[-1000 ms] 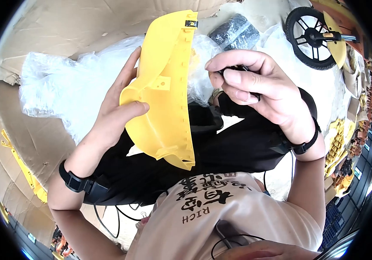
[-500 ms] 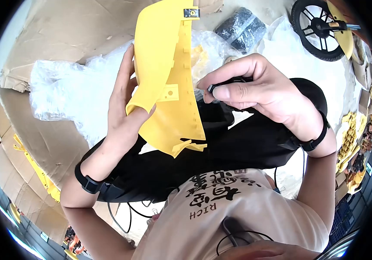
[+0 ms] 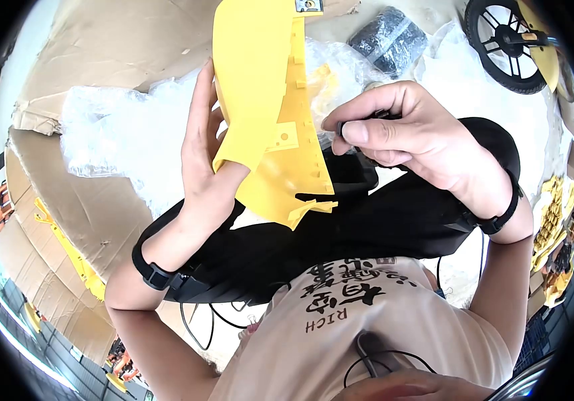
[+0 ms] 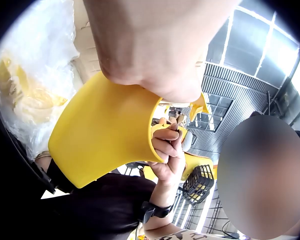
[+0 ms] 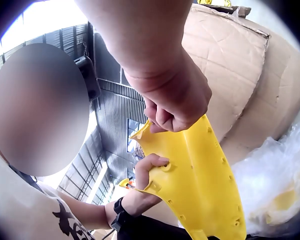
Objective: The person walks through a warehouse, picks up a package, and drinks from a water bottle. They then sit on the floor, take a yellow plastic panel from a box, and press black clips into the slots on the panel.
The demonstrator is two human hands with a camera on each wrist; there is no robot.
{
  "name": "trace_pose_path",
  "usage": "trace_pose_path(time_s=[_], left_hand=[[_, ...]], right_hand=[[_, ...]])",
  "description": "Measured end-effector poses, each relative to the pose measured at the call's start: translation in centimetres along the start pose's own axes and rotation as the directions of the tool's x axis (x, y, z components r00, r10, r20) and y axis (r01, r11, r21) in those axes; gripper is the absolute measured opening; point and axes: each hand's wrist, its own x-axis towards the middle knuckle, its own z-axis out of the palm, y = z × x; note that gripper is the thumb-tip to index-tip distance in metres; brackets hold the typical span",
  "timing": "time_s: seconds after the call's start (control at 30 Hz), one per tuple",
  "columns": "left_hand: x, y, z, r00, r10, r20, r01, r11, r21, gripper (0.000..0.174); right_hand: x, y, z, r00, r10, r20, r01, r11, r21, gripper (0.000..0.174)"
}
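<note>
Gripping yellow panel [image 3: 253,80] upright, left hand [image 3: 205,150] curls thumb over its flange, probably steadying the notched edge. Right hand [image 3: 420,144] pinches small black part [image 3: 370,118] just right of it.

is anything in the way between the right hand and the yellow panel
Nothing visible does. The right hand, pinching a small dark piece, sits right beside the notched edge of the yellow panel, with only a bare gap between them. The left hand grips the panel from its far side, and the clear plastic wrap lies behind it.
</note>
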Motion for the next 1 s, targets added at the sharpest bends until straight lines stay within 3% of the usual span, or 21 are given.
trace_pose_path(time_s=[0.37, 0.53, 0.73, 0.97, 1.0], left_hand=[[0.0, 0.1, 0.2, 1.000, -0.013, 0.005, 0.013, 0.999, 0.046, 0.097], [0.0, 0.2, 0.4, 1.000, -0.014, -0.003, 0.014, 0.999, 0.035, 0.097], [0.1, 0.0, 0.4, 1.000, 0.004, -0.012, -0.004, 0.999, 0.038, 0.098], [0.0, 0.3, 1.1, 0.999, 0.035, -0.031, -0.033, 0.997, 0.063, 0.101], [0.0, 0.3, 1.2, 0.999, 0.043, -0.024, -0.042, 0.996, 0.073, 0.101]], right_hand=[[0.1, 0.2, 0.1, 1.000, -0.003, 0.017, 0.001, 0.998, 0.060, 0.027], [0.2, 0.2, 0.4, 0.997, -0.068, 0.035, 0.069, 0.998, -0.014, 0.030], [0.0, -0.1, 0.3, 0.999, 0.020, 0.032, -0.023, 0.997, 0.070, 0.029], [0.2, 0.2, 1.0, 1.000, -0.013, 0.024, 0.011, 0.995, 0.096, 0.029], [0.3, 0.3, 1.1, 1.000, -0.011, 0.024, 0.008, 0.996, 0.091, 0.023]])
